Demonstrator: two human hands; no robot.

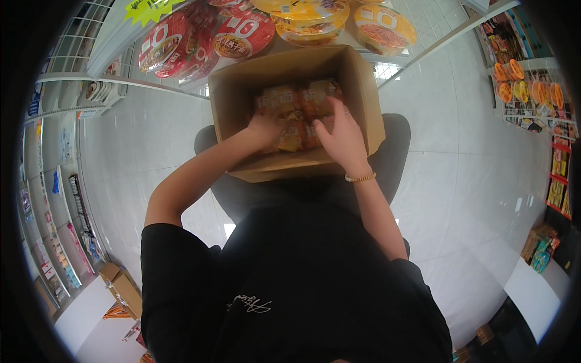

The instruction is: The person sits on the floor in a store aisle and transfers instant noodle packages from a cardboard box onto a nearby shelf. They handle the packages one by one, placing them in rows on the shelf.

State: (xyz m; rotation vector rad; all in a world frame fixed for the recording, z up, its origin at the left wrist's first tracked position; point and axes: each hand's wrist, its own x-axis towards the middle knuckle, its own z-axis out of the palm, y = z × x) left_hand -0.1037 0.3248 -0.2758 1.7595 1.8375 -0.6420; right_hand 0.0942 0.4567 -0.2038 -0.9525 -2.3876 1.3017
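Note:
An opened cardboard box (372, 109) rests at my lap, below the edge of a store shelf. Inside lie several orange-red food packets (290, 131) with printed writing, packed side by side. My left hand (268, 129) reaches in at the box's left side, over the packets; it is blurred and its fingertips are hard to make out. My right hand (342, 134), with a bead bracelet (360, 177) at the wrist, is at the box's right side, thumb and fingers spread above the packets. Whether it touches them is unclear.
Red instant noodle bowls (245, 36) and yellow instant noodle bowls (386, 28) stand on the shelf beyond the box. Stocked racks line the left side, with a cardboard box (121, 290) at lower left. Orange round packages (539, 92) hang at right.

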